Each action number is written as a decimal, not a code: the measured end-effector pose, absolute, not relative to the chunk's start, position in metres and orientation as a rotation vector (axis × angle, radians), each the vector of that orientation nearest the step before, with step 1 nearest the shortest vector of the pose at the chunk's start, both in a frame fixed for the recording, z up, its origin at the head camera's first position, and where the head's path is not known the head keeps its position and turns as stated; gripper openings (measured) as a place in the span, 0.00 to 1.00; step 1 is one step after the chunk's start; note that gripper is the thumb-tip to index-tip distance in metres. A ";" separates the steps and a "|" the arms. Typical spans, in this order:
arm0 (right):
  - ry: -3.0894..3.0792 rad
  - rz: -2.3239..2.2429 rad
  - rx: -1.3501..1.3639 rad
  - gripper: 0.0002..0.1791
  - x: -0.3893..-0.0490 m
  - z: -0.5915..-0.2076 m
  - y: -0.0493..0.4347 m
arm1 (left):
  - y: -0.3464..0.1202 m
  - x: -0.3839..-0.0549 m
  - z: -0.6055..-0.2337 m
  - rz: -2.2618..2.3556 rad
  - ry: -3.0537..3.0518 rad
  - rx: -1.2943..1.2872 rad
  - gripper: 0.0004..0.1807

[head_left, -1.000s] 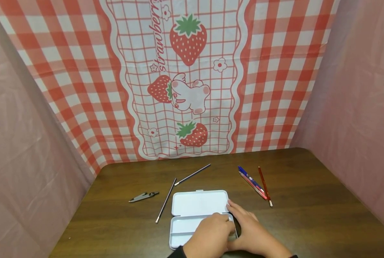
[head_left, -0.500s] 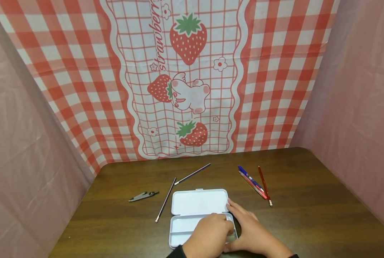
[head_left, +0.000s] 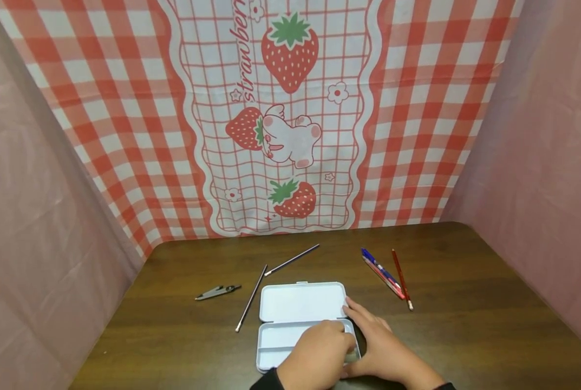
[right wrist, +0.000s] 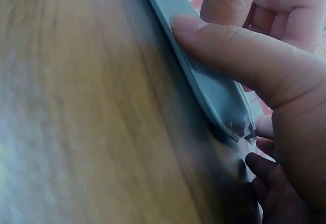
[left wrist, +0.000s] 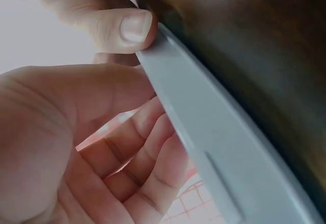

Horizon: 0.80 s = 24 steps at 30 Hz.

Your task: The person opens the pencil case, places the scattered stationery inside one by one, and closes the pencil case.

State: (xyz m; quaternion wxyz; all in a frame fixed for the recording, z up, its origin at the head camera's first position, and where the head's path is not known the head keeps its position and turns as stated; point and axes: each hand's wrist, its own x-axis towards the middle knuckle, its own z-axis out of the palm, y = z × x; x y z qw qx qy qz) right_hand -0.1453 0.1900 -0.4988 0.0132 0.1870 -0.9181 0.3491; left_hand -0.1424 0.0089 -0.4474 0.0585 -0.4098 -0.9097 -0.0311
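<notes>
A white pencil case [head_left: 302, 302] lies with its lid folded back, near the front of the table. Its lower half has a lengthwise divider. My left hand [head_left: 314, 352] reaches over the right part of the case with curled fingers inside; what they touch there is hidden. A small beige-olive patch shows below those fingers. My right hand [head_left: 380, 346] grips the case's right end, with its thumb [right wrist: 204, 38] pressed on the front wall and fingers by the hinge side. In the left wrist view, the left hand [left wrist: 66, 127] bends over the case's rim.
Two dark pencils [head_left: 251, 298] lie left of and behind the case, near a grey compass [head_left: 217, 292]. To the right rest a blue pen [head_left: 380, 268], a pinkish pen [head_left: 386, 280] and a red pencil [head_left: 401, 276]. A checked strawberry cloth [head_left: 290, 135] hangs behind the table.
The head view has tilted slightly, so the table sits a little higher in it. Both hands keep nearly the same place on the case, with only tiny finger movement.
</notes>
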 end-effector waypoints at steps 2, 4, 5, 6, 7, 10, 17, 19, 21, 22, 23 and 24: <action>-2.852 1.095 0.586 0.67 -0.145 -0.499 0.190 | 0.008 -0.142 -0.446 -0.095 -2.743 -1.251 0.15; -2.853 1.110 0.584 0.67 -0.145 -0.499 0.190 | 0.007 -0.142 -0.446 -0.095 -2.730 -1.262 0.15; -2.855 1.125 0.582 0.67 -0.145 -0.499 0.190 | 0.007 -0.142 -0.445 -0.090 -2.720 -1.264 0.15; -2.858 1.144 0.580 0.68 -0.146 -0.500 0.191 | 0.007 -0.142 -0.445 -0.086 -2.712 -1.266 0.15; -2.856 1.169 0.574 0.69 -0.146 -0.500 0.191 | 0.007 -0.142 -0.445 -0.083 -2.706 -1.266 0.15; -2.851 1.250 0.546 0.70 -0.149 -0.501 0.194 | 0.006 -0.141 -0.445 -0.073 -2.686 -1.257 0.13; -2.866 1.284 0.523 0.68 -0.151 -0.502 0.195 | 0.000 -0.142 -0.437 -0.103 -2.756 -1.217 0.12; -2.866 1.261 0.525 0.67 -0.150 -0.501 0.195 | -0.003 -0.143 -0.433 -0.119 -2.775 -1.196 0.11; -2.852 1.226 0.543 0.66 -0.149 -0.500 0.195 | -0.006 -0.144 -0.429 -0.148 -2.796 -1.164 0.11; -2.847 1.210 0.546 0.65 -0.148 -0.499 0.195 | -0.007 -0.145 -0.427 -0.166 -2.815 -1.141 0.11; -2.842 1.189 0.552 0.63 -0.148 -0.499 0.196 | -0.009 -0.146 -0.425 -0.192 -2.839 -1.118 0.11; -2.834 1.171 0.562 0.62 -0.148 -0.499 0.196 | -0.011 -0.147 -0.423 -0.212 -2.860 -1.097 0.11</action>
